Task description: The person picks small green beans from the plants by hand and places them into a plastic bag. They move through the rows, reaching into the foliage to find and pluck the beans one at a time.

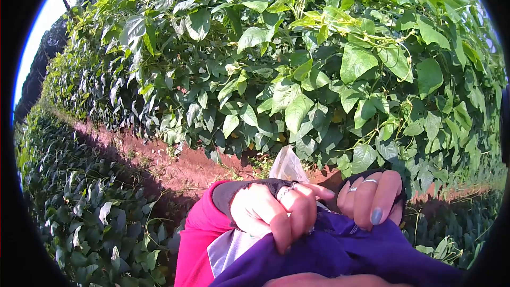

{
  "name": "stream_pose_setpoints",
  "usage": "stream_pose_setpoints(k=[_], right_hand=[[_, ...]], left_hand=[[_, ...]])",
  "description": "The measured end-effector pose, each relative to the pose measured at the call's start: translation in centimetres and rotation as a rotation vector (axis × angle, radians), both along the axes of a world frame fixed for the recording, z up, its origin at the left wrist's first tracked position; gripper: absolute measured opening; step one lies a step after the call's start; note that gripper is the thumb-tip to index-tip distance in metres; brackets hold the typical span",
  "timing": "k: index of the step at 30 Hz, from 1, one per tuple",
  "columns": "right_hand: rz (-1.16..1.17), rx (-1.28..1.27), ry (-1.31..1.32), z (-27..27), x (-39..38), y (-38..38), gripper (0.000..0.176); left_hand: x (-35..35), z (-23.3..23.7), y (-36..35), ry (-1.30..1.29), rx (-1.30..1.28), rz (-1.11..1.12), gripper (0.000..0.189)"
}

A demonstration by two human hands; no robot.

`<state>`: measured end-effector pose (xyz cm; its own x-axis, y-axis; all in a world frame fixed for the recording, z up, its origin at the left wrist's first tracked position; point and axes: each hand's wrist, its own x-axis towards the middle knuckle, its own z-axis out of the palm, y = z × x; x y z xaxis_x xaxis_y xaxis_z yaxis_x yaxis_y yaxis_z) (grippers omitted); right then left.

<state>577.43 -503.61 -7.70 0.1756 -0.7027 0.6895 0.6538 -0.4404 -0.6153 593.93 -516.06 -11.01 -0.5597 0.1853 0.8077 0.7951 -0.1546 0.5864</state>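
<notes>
My left hand (271, 210), in a pink sleeve with a dark cuff, is closed on a fold of purple cloth (340, 252) low in the head view. My right hand (374, 199) grips the same cloth just to the right, fingers curled over its edge, rings visible. A clear plastic bag (288, 166) sticks up behind the two hands. A piece of grey-white fabric (228, 247) shows under the purple cloth.
A tall wall of leafy climbing plants (297, 69) fills the view ahead. A red dirt path (159, 159) runs along its foot toward the far left. A lower row of dark green plants (79, 207) stands at the left.
</notes>
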Motion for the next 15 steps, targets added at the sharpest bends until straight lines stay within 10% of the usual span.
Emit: stream_pose_setpoints(k=[8,9,15], right_hand=[[-0.165,-0.305,0.024,-2.8,-1.1,-2.4,0.014],[0.146,-0.307,0.037,-4.4,-3.2,-3.0,0.021],[0.249,-0.335,-0.334,-1.8,2.7,-3.0,0.023]], left_hand=[[-1.0,1.6,0.6,0.076,0.029,0.287,0.013],[-1.5,1.8,1.1,0.132,0.043,0.300,0.013],[-2.2,5.5,3.6,0.284,-0.019,0.493,0.019]])
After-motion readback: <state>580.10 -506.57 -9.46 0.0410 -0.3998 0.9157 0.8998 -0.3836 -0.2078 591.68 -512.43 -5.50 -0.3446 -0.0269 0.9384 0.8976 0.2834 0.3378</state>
